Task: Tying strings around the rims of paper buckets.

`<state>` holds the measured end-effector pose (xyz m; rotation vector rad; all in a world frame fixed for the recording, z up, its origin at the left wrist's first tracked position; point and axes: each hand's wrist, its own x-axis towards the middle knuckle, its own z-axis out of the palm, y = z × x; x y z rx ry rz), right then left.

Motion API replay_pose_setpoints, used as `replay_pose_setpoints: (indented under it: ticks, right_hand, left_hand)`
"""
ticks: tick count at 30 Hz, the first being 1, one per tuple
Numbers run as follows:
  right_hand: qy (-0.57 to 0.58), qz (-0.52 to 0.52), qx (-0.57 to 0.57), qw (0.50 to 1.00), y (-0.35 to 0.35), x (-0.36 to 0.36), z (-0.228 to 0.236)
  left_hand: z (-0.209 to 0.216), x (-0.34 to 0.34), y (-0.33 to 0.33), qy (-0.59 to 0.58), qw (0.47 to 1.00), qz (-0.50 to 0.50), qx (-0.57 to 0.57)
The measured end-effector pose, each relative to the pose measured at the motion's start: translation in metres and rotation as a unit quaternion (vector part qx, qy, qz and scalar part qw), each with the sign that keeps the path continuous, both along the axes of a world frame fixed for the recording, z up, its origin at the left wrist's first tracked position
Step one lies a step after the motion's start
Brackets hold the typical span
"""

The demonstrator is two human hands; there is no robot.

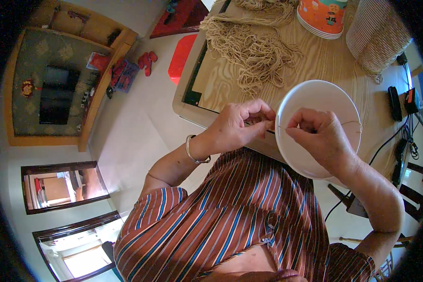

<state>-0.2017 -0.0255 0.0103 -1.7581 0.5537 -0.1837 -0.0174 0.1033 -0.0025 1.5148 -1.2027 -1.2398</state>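
Twine strand spans the short gap between the left hand and right hand, each pinching it between thumb and fingertip; it looks too fine to trace fully. The right hand is over a white bowl at the near edge of the wooden table, the left just beside its rim. Along the table's left edge lies a loose beige twine heap; stacked paper cups and a twine-wound spool stand farther right.

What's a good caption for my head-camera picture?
Left hand beside a round white tub, right hand pinching a thin brown strand over its opening, loose tan twine heaped on a brown wooden table.
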Motion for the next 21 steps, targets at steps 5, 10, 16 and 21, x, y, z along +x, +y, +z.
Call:
replay_pose_setpoints:
  ticks: [5, 10, 16, 21]
  right_hand:
    - [0.017, 0.006, 0.000, 1.000, -0.0007, 0.0013, 0.0032]
    - [-0.004, 0.008, 0.025, 1.000, -0.0004, 0.0016, -0.0008]
    - [0.009, 0.002, 0.026, 1.000, -0.0003, 0.0034, 0.0007]
    - [0.001, 0.001, 0.017, 1.000, -0.0015, 0.0048, -0.0054]
  left_hand:
    - [-0.0002, -0.0020, 0.0010, 0.001, 1.000, 0.011, -0.015]
    - [-0.0022, -0.0014, 0.0012, -0.005, 1.000, 0.002, -0.016]
    - [-0.0042, -0.0007, 0.0019, -0.012, 1.000, 0.004, -0.021]
    - [-0.0022, -0.0030, 0.0011, 0.006, 1.000, 0.014, 0.000]
